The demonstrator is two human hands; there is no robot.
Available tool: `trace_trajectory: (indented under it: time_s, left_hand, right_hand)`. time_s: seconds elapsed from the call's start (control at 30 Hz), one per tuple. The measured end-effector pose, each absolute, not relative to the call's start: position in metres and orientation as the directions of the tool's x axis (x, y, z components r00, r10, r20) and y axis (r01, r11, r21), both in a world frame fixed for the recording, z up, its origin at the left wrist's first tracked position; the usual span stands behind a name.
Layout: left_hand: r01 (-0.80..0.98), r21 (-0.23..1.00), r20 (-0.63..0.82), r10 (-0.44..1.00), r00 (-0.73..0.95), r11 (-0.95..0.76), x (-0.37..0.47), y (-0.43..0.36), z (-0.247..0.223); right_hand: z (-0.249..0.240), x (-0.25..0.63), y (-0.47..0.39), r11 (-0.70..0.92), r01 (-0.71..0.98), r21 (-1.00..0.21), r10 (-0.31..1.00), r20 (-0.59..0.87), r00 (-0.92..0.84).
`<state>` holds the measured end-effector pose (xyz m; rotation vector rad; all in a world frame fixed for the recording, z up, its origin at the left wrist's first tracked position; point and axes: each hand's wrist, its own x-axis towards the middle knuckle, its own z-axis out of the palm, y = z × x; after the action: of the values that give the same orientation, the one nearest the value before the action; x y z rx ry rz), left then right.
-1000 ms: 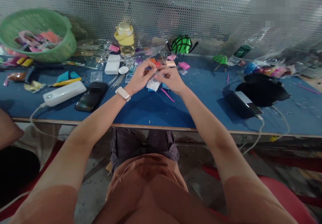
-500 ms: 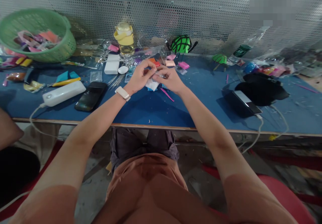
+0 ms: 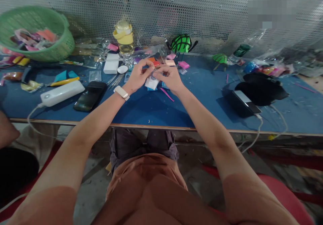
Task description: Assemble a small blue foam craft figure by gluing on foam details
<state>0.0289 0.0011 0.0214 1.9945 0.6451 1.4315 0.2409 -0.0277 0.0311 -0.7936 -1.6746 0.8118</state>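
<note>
Over the middle of the blue table (image 3: 156,108) my left hand (image 3: 138,76) and my right hand (image 3: 171,78) meet, fingertips pinched together on a small clear plastic packet with a white piece (image 3: 152,82) hanging between them. A white band sits on my left wrist. Just below my right hand a thin pink stick (image 3: 166,94) lies on the table. Small coloured blocks, orange, red and pink (image 3: 184,65), lie right behind my hands. What exactly sits inside the packet is too small to tell.
A green basket (image 3: 35,33) of coloured pieces stands at the back left, a yellow-lidded bottle (image 3: 123,38) and a green-and-black toy (image 3: 181,43) at the back. A white power bank (image 3: 62,93) and a black phone (image 3: 90,96) lie left; a black device (image 3: 243,103) lies right.
Both hands have stayed together on the packet, fingers shifting slightly; the white piece now hangs a little lower. The view has drifted slightly.
</note>
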Motion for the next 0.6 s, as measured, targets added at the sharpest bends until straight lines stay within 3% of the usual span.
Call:
trace_trajectory:
  time_s: [0.17,0.33,0.43,0.6]
  left_hand:
    - [0.050,0.712,0.662,0.693,0.283,-0.700,0.031,-0.001,0.023]
    - [0.074,0.695,0.673,0.684,0.282,-0.715,0.033,-0.001,0.021]
    - [0.052,0.698,0.670,0.677,0.304,-0.714,0.033,0.001,0.018]
    - [0.027,0.701,0.678,0.679,0.282,-0.712,0.034,0.001,0.021]
  right_hand:
    - [0.036,0.240,-0.037,0.400,0.004,-0.917,0.861,0.374,-0.344]
    - [0.041,0.242,-0.042,0.437,0.076,-0.896,0.827,0.367,-0.427]
    - [0.039,0.242,-0.038,0.480,0.144,-0.865,0.825,0.390,-0.409]
    - [0.036,0.241,-0.033,0.443,0.117,-0.889,0.873,0.398,-0.283]
